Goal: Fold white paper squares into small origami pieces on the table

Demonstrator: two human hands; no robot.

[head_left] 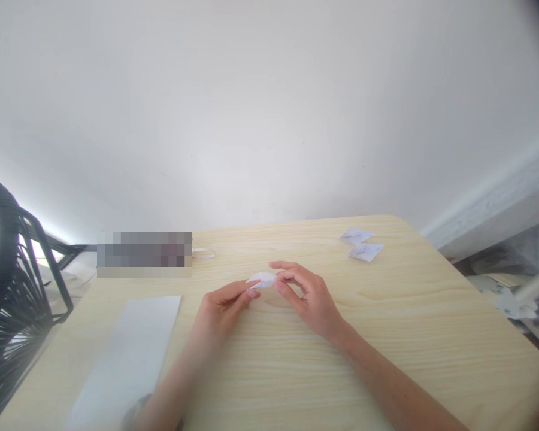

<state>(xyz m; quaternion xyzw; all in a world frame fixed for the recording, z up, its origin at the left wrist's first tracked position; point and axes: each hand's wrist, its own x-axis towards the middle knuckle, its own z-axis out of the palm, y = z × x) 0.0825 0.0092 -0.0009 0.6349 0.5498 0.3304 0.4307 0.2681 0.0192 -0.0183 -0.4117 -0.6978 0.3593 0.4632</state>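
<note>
Over the middle of the worktop (273, 371), a small folded paper (262, 279) lies between the person's two grips, its long axis running roughly left to right. Left hand (220, 308): thumb and fingers pinching the near-left end. Right hand (313, 300): thumb and fingers closed on the opposite end. Neither is nearer.

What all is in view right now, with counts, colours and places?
small folded paper: one, white, between both hands
folded papers: two, white, table's far right
paper sheet: at least one, white, table's left
table: one, pale wood-grain, under the hands
thin loop: one, white, far left, beside a blurred-out patch
chair: one, black, left edge
wall: one, white, behind table
left hand: one, bare, pinching paper
right hand: one, bare, pinching paper
</note>
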